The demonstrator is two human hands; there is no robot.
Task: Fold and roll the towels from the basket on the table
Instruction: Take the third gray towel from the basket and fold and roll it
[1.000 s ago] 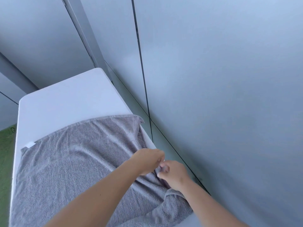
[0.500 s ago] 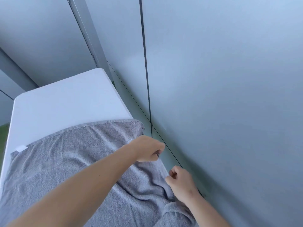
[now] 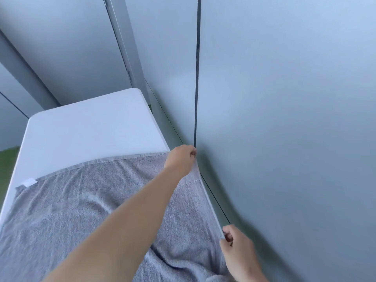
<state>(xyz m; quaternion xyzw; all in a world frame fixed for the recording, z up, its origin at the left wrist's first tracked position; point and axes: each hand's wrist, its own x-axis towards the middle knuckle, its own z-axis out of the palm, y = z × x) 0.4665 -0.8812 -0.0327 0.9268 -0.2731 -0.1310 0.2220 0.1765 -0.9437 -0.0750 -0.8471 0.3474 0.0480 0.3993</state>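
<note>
My left hand (image 3: 180,157) was curled round the far right corner of the grey towel (image 3: 81,210), my arm reaching across the cloth to get there. My right hand (image 3: 237,244) pinched the same side edge closer to my body. The hem ran taut between the two hands, straight away from me along the right edge of the white table (image 3: 91,129), just beside the grey wall (image 3: 284,119).

All the rest of the towel lay to the left of both hands, spread flat across the table with some wrinkles and a slack fold near me. Its far hem crossed the table, and a small white label (image 3: 29,182) marked the opposite corner. I judged the fold would carry my held edge leftward toward that side, the left hand leading at the far end.
</note>
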